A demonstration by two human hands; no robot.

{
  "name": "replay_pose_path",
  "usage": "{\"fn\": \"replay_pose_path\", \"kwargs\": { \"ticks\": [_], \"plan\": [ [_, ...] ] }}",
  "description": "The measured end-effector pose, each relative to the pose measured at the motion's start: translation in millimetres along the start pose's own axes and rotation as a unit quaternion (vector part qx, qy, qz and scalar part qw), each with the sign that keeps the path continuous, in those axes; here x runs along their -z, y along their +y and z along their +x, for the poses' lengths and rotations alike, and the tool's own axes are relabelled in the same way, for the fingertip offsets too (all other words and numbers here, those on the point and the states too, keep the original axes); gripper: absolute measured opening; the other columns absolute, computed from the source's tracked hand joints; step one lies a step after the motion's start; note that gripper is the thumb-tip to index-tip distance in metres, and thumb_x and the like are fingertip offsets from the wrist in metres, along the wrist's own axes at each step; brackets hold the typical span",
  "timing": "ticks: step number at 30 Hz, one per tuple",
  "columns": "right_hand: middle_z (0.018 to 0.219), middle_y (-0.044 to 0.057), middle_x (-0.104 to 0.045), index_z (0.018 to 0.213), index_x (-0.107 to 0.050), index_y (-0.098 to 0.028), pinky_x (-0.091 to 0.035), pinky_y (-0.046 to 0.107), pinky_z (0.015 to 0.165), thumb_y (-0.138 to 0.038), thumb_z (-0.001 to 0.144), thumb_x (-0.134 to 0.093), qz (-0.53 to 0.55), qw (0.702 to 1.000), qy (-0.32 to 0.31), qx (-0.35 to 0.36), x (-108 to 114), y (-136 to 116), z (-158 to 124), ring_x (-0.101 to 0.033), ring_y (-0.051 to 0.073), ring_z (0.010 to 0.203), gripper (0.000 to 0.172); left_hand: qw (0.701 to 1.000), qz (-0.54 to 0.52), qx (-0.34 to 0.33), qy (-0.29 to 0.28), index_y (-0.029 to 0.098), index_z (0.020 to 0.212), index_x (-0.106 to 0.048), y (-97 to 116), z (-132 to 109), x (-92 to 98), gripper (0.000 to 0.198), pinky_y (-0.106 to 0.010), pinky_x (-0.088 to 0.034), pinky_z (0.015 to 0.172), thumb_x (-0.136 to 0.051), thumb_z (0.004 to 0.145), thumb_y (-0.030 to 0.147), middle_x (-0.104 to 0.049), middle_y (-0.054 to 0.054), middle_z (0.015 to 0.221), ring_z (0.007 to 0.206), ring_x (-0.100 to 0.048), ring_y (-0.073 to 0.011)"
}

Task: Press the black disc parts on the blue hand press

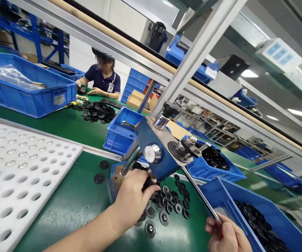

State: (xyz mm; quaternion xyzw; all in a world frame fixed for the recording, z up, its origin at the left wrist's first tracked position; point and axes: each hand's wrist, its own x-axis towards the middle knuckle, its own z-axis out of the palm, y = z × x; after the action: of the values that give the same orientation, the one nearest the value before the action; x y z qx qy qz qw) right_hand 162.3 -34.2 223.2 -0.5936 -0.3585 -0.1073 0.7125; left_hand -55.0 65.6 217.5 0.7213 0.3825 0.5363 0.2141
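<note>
A blue hand press (155,152) stands on the green bench, its metal column rising from a base plate. My right hand (228,232) is closed around the red grip at the end of the press's long steel lever (202,194). Under the press head, my left hand (132,194) is closed at the ram, thumb and fingers together. What it holds there is mostly hidden; only something dark shows between the fingers. Several black round discs (164,217) with metal centres lie loose just right of my left hand.
At left lies a white foam tray (69,154) with round holes, some holding metal pieces. Blue bins (211,189) of black parts stand at right. A small blue bin (119,138) holds a wrench behind the press. Across the bench, a person (102,78) handles black parts.
</note>
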Motion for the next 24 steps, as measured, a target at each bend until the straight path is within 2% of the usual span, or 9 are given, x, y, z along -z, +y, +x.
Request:
{"fn": "replay_pose_path", "kwargs": {
  "ticks": [2, 4, 6, 8, 13, 16, 21, 24],
  "plan": [
    [0.068, 0.004, -0.067, 0.078, -0.069, -0.014, -0.046, 0.026, 0.041, -0.038, 0.078, -0.072, 0.024, 1.000, 0.005, -0.009, -4.6, -7.0, 0.4, -0.058, 0.014, 0.049, 0.024, 1.000, 0.003, -0.009, 0.004, 0.018, 0.080, -0.055, -1.0, -0.5, -0.9, 0.019, -0.034, -0.043, 0.069, -0.073, 0.086, 0.024, -0.063, -0.002, 0.078, 0.076, -0.059, -0.0231],
    [0.062, 0.003, -0.064, 0.073, -0.066, -0.014, -0.045, 0.026, 0.039, -0.039, 0.079, -0.071, 0.050, 0.998, -0.030, -0.003, -7.4, -6.8, -1.4, -0.057, 0.014, 0.047, 0.026, 1.000, 0.002, -0.015, 0.008, 0.019, 0.081, -0.056, -2.3, -1.5, -1.9, 0.018, -0.033, -0.043, 0.069, -0.071, 0.088, 0.026, -0.063, -0.002, 0.077, 0.075, -0.059, -0.0227],
    [0.054, 0.001, -0.058, 0.067, -0.063, -0.015, -0.042, 0.025, 0.036, -0.039, 0.083, -0.067, 0.085, 0.994, -0.068, -0.004, -9.6, -0.7, -4.6, -0.054, 0.013, 0.043, 0.029, 1.000, 0.000, -0.020, 0.016, 0.019, 0.080, -0.056, -3.6, -2.4, -2.9, 0.019, -0.032, -0.042, 0.068, -0.068, 0.090, 0.030, -0.063, -0.002, 0.076, 0.074, -0.058, -0.0220],
    [0.050, -0.001, -0.052, 0.065, -0.061, -0.016, -0.039, 0.024, 0.036, -0.034, 0.086, -0.062, 0.111, 0.991, -0.080, 0.004, -12.5, 8.1, -7.6, -0.050, 0.012, 0.042, 0.028, 0.999, 0.002, -0.024, 0.027, 0.020, 0.079, -0.055, -5.0, -3.0, -3.4, 0.023, -0.031, -0.042, 0.067, -0.064, 0.093, 0.035, -0.062, -0.002, 0.075, 0.073, -0.058, -0.0212],
    [0.052, -0.001, -0.050, 0.068, -0.062, -0.017, -0.037, 0.025, 0.041, -0.023, 0.086, -0.056, 0.118, 0.988, -0.024, 0.091, -20.9, 22.9, -12.8, -0.046, 0.012, 0.046, 0.020, 0.999, 0.009, -0.019, 0.028, 0.020, 0.078, -0.058, -6.8, -3.2, 0.4, 0.029, -0.031, -0.044, 0.067, -0.058, 0.096, 0.044, -0.062, -0.003, 0.074, 0.072, -0.059, -0.0206],
    [0.053, -0.001, -0.049, 0.068, -0.061, -0.018, -0.038, 0.026, 0.044, -0.026, 0.091, -0.052, 0.077, 0.992, -0.018, 0.096, -21.3, 22.4, -15.2, -0.047, 0.012, 0.048, 0.026, 1.000, 0.017, 0.006, 0.012, 0.020, 0.083, -0.064, -6.8, -2.8, 4.2, 0.028, -0.031, -0.046, 0.069, -0.061, 0.092, 0.047, -0.068, -0.004, 0.079, 0.074, -0.062, -0.0215],
    [0.060, -0.001, -0.055, 0.076, -0.062, -0.016, -0.042, 0.024, 0.046, -0.029, 0.097, -0.048, 0.036, 0.992, -0.101, 0.066, -9.1, 3.0, -12.3, -0.051, 0.010, 0.050, 0.029, 0.999, 0.034, 0.032, 0.028, 0.020, 0.086, -0.066, -4.4, -2.3, 5.1, 0.028, -0.032, -0.048, 0.072, -0.065, 0.087, 0.048, -0.071, -0.004, 0.079, 0.076, -0.065, -0.0226],
    [0.080, 0.004, -0.064, 0.088, -0.065, -0.016, -0.044, 0.023, 0.047, -0.026, 0.097, -0.050, 0.082, 0.991, -0.095, 0.057, -2.1, -24.7, 2.6, -0.056, 0.010, 0.056, 0.020, 0.997, 0.043, 0.029, 0.049, 0.020, 0.086, -0.066, 1.6, -1.4, 4.1, 0.023, -0.032, -0.048, 0.077, -0.067, 0.086, 0.042, -0.068, -0.005, 0.084, 0.082, -0.063, -0.0223]
  ]
}}
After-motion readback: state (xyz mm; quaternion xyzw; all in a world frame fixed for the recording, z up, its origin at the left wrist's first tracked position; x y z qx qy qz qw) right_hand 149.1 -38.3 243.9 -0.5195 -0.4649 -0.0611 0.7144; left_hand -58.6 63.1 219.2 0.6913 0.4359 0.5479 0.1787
